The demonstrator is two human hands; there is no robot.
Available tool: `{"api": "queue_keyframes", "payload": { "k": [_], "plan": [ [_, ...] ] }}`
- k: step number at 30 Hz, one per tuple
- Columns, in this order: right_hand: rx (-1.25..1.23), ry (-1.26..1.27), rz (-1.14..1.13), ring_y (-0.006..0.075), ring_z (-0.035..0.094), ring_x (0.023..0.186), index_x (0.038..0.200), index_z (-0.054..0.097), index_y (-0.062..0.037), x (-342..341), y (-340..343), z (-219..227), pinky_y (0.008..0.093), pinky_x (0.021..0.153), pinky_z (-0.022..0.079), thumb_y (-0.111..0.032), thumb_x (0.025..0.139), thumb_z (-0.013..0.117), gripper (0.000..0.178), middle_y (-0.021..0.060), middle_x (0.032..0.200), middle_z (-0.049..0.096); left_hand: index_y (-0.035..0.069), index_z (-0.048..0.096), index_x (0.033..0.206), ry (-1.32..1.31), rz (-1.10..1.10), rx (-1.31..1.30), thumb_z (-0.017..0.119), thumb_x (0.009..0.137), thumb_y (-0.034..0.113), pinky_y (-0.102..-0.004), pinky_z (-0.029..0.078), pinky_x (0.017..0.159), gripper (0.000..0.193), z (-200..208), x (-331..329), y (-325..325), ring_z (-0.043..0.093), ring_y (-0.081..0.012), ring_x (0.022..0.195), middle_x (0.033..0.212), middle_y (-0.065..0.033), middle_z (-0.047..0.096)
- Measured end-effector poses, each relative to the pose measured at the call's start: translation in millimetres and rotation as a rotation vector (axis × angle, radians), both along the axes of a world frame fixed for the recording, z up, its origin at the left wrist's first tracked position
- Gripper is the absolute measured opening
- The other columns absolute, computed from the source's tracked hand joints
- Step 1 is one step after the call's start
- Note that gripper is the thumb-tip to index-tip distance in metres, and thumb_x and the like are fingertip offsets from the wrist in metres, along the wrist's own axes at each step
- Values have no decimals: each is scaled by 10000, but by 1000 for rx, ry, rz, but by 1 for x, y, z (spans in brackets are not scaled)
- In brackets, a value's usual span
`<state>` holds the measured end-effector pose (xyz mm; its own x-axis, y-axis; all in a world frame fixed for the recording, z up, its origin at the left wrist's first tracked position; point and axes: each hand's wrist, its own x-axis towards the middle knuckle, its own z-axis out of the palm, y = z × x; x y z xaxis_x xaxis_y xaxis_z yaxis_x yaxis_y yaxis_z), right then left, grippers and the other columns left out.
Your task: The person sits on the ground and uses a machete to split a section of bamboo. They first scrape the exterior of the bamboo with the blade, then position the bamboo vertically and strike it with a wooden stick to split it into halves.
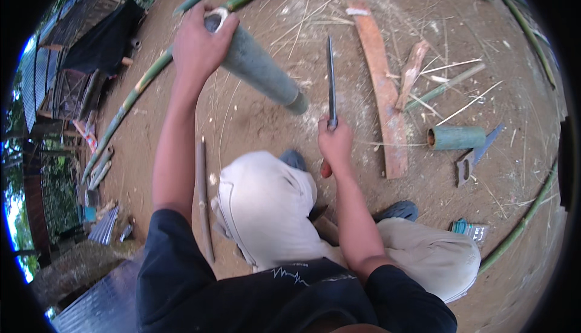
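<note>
My left hand (203,42) is wrapped over the upper end of a thick green-grey bamboo section (257,66), its pale cut rim showing beside the thumb. The section slants down and to the right, its lower end near the ground in front of my knee. In my right hand (336,145) is a machete (331,79), gripped by its reddish handle, the dark narrow blade pointing up and away from me. A gap of bare dirt separates the blade from the bamboo section.
To the right lie a reddish plank (376,85), a short bamboo tube (457,137) and a handsaw (478,154). A brown stick (203,200) lies left of my knee. Long green bamboo poles (130,106) border the dirt ground (260,121), strewn with thin splints.
</note>
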<state>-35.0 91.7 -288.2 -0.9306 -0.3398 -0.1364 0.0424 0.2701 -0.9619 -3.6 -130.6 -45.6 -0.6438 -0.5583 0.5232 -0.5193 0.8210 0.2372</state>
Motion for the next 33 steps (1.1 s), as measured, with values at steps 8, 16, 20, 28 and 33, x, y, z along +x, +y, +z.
{"api": "queue_keyframes", "payload": {
  "k": [8,16,20,28,33],
  "plan": [
    [13,-13,261,412,677,736,1031,559,27,39,-4,-5,489,691,512,-165,914,637,239,235,749,656,31,674,1171,-16,63,56,723,801,546,-440,540,874,636,3,37,-12,709,-380,995,1043,-235,728],
    [22,44,259,417,638,686,955,575,32,32,2,2,490,643,481,-170,955,617,206,225,726,627,46,730,1066,46,-42,-76,766,778,521,-401,551,826,556,7,6,-30,730,-322,902,934,-184,747],
    [-18,235,150,267,525,528,969,578,5,12,11,5,420,543,421,-227,1004,593,235,124,615,528,-6,727,997,84,-75,0,744,729,389,-438,569,815,478,38,-40,5,724,-384,895,951,-251,731],
    [87,206,69,197,498,532,972,572,9,-2,18,-46,385,518,390,-227,1018,590,242,90,607,497,39,713,1078,86,-166,-27,735,782,424,-446,545,856,486,7,-78,-3,699,-371,953,991,-210,728],
    [82,320,21,153,521,548,1008,602,4,-14,20,-14,360,512,383,-224,1017,595,227,62,627,517,32,703,1072,110,-195,-18,733,793,407,-443,537,847,468,-3,-74,-12,694,-364,940,961,-204,722]
  ]
}}
